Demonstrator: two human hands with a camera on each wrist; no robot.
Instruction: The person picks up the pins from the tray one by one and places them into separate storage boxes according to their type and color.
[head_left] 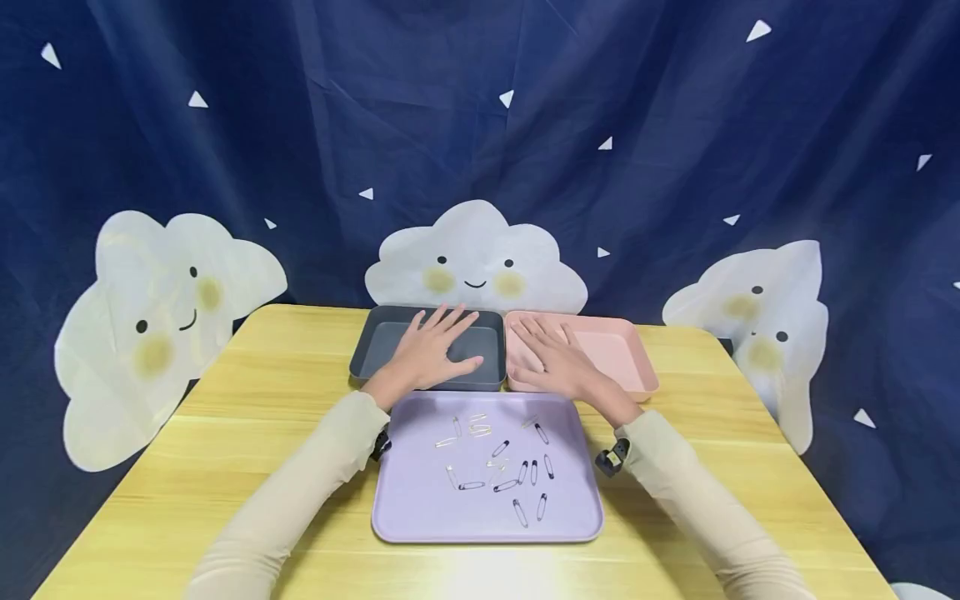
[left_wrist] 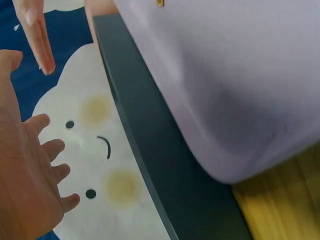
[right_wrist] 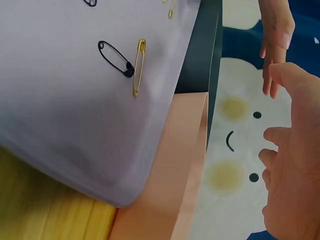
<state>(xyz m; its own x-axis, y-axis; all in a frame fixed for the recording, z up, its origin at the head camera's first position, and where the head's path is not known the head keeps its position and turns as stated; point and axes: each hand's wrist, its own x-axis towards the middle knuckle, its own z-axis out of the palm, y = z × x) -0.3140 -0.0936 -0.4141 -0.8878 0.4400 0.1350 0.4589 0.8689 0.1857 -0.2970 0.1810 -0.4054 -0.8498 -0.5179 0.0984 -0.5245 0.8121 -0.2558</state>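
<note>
My left hand (head_left: 426, 357) is held over the dark grey tray (head_left: 480, 343) with its fingers spread straight and nothing in its grasp. Over the pink tray (head_left: 621, 358), my right hand (head_left: 561, 363) is likewise stretched out, palm down and bare. Nearer to me lies a lilac tray (head_left: 423, 517) with loose safety pins on it. Some are black, like the black safety pin (right_wrist: 117, 60) in the right wrist view; others are gold, like the gold safety pin (right_wrist: 139, 67) beside it. Both wrist views show the hands raised above the tray rims.
The three trays stand on a wooden table (head_left: 225, 467), the grey and pink ones side by side along its back edge. Behind hangs a dark blue curtain (head_left: 450, 100) with white clouds and triangles. A dark wrist camera (head_left: 613, 457) sits at the right cuff.
</note>
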